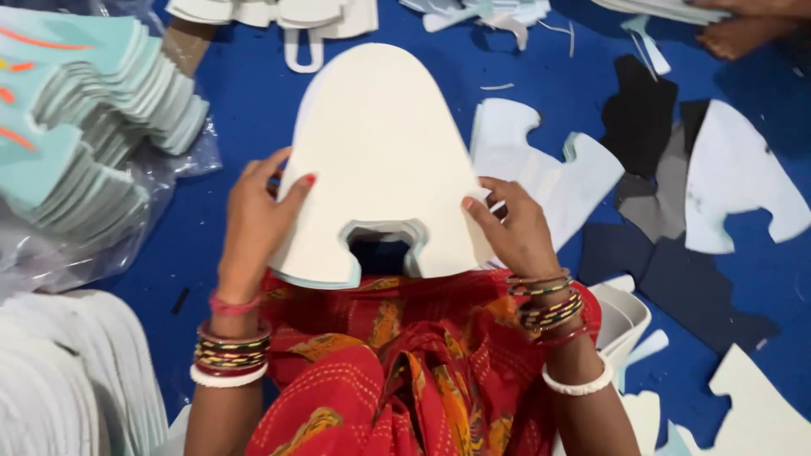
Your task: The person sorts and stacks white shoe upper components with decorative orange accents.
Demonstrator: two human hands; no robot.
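Blue floor covering [253, 101] under even light, strewn with pale and dark foam offcuts [676, 279].

a blue floor sheet [253, 101] carries scattered white foam cut-outs [735, 181], dark pieces [638, 110] and bagged stacks [93, 118].

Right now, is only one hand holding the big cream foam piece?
No, the left hand and right hand each grip a side of the cream foam piece.

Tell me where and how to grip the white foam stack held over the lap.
Grip the foam stack at its two lower lobes, either side of the notch, coming in from the sides. The dome-shaped top is wide and smooth, while the lobes are narrower, so fingers can wrap their edges. The left hand and right hand already pinch there, thumbs on top, which probably keeps the layers aligned.
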